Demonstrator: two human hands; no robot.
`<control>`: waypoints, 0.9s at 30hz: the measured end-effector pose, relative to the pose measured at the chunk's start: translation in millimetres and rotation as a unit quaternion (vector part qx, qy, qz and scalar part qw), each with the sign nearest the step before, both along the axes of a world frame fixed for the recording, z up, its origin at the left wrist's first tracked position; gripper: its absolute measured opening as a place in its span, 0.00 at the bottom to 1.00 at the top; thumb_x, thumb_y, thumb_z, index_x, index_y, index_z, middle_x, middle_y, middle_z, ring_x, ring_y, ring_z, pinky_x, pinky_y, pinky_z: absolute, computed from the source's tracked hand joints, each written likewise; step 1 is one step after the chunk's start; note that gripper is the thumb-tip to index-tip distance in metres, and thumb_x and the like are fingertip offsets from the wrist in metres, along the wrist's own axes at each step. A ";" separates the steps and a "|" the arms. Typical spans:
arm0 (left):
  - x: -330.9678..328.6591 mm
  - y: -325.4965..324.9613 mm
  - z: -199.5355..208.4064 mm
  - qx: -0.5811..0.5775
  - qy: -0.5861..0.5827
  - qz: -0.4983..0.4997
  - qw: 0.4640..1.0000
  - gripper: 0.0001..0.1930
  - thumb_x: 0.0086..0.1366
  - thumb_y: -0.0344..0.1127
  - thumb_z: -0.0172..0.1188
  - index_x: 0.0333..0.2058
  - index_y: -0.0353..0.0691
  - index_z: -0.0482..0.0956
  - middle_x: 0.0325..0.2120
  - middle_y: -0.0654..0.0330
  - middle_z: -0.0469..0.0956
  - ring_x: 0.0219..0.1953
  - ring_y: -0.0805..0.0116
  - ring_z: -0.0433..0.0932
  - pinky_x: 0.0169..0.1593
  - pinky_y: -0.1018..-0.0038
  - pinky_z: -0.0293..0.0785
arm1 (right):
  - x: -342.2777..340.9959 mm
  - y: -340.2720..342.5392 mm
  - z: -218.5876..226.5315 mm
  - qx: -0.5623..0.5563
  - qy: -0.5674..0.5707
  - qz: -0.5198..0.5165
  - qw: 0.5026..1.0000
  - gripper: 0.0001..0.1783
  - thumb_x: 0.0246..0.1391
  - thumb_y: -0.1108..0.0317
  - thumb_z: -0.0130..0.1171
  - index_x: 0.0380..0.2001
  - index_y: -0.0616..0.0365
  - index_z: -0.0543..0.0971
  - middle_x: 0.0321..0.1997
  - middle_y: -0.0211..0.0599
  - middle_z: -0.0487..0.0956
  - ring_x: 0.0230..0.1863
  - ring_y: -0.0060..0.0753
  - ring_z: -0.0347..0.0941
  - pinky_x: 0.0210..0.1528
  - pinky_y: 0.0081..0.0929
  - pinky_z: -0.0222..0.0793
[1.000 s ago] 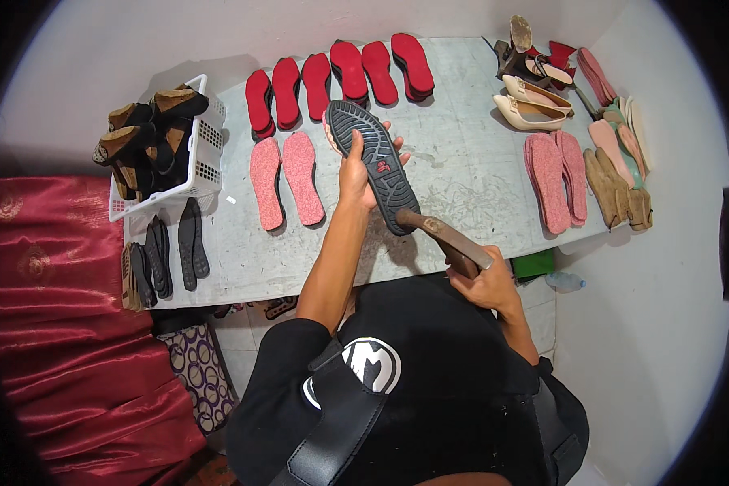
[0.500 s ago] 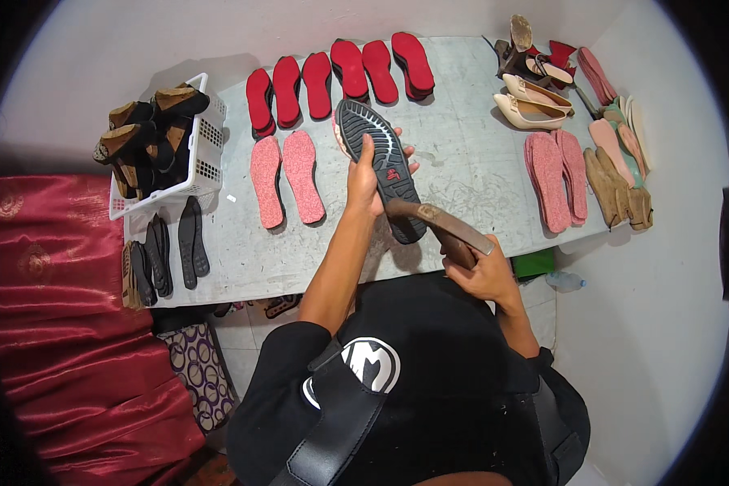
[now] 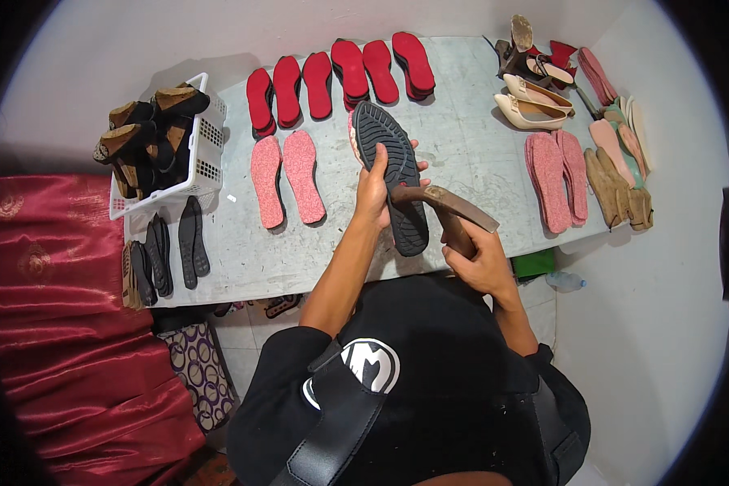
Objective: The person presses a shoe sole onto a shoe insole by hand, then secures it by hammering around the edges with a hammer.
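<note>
My left hand [image 3: 372, 194] grips a black shoe [image 3: 378, 130] with its ridged outsole turned up. The thumb lies along the near side of the outsole, and fingertips show past its right edge. A pale edge shows along the shoe's upper left side; the rest of the underside is hidden. My right hand [image 3: 484, 266] is closed round the handle of an old brown hammer [image 3: 455, 207]. One end of the hammer's long curved head overlaps the middle of the outsole; whether it touches I cannot tell.
Red insoles [image 3: 317, 85] lie in a row at the table's back, with pink insoles [image 3: 302, 178] nearer. A white basket [image 3: 208, 154] of shoes and black soles [image 3: 193, 243] occupy the left. At right are cream pumps [image 3: 530, 113], more pink insoles [image 3: 549, 182] and brown shoe lasts [image 3: 607, 182].
My left hand and the shoe have shifted a little to the right and nearer. The hammer head has moved slightly farther from me, its end now over the middle of the outsole.
</note>
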State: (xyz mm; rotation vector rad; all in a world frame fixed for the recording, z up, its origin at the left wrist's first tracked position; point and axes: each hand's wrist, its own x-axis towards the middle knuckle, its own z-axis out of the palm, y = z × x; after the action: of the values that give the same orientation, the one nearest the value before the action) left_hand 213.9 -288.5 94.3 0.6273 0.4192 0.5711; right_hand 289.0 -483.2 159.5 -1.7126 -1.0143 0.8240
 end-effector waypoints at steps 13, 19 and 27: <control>-3.3 -8.5 -6.4 0.018 0.012 -0.030 0.999 0.29 0.71 0.57 0.42 0.56 0.36 0.64 0.52 0.51 0.74 0.43 0.58 0.80 0.40 0.62 0.83 | 1.5 3.7 -4.7 0.027 0.009 -0.015 0.999 0.07 0.44 0.75 0.59 0.30 0.63 0.75 0.21 0.30 0.70 0.20 0.20 0.66 0.24 0.22 0.61; -7.8 -17.0 -6.0 -0.004 0.021 -0.020 1.000 0.29 0.71 0.57 0.44 0.54 0.34 0.66 0.51 0.53 0.76 0.41 0.59 0.82 0.38 0.67 0.82 | -0.9 4.1 -18.8 0.029 -0.025 -0.009 0.999 0.07 0.45 0.75 0.59 0.29 0.62 0.75 0.19 0.29 0.70 0.18 0.18 0.65 0.23 0.22 0.60; -19.3 -6.4 -10.9 -0.027 0.003 -0.035 0.999 0.31 0.71 0.58 0.39 0.58 0.35 0.63 0.54 0.53 0.73 0.46 0.56 0.79 0.43 0.61 0.82 | -0.9 1.7 -3.6 0.026 0.021 -0.024 0.999 0.07 0.45 0.74 0.59 0.30 0.62 0.75 0.18 0.29 0.70 0.19 0.19 0.65 0.23 0.21 0.60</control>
State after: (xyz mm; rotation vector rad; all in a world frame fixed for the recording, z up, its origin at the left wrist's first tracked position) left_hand 194.6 -294.9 83.4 0.5904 0.4154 0.4902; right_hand 288.1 -481.5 155.9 -1.6623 -0.9552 0.7923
